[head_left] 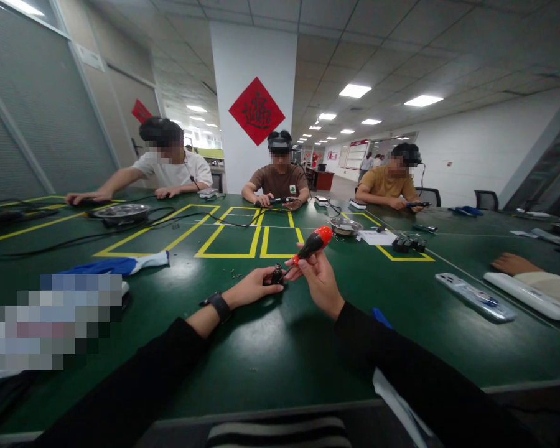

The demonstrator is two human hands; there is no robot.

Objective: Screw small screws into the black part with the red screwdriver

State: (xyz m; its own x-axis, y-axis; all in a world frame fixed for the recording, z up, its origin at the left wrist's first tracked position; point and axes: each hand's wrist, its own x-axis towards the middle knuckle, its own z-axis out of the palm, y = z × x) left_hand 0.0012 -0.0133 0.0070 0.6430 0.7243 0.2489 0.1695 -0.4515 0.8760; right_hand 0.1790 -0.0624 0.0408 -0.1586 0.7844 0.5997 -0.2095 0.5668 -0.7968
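Note:
My left hand [256, 286], with a dark band on its wrist, is closed on a small black part with a metal top [277, 274], just above the green table. A screwdriver [313, 244] with a red and black handle is gripped in my right hand [324, 283]. Its shaft slants down to the left, and the tip meets or comes very near the black part; I cannot tell which. Several tiny pieces, perhaps screws [233, 272], lie on the table to the left of my left hand.
A blue and white glove [121, 266] lies to the left. Metal dishes [121, 213] [345, 226], cables, black parts [408, 244] and a packaged item [475, 297] lie around the green table [280, 354]. Several people sit across; another person's hand [516, 264] rests at the right.

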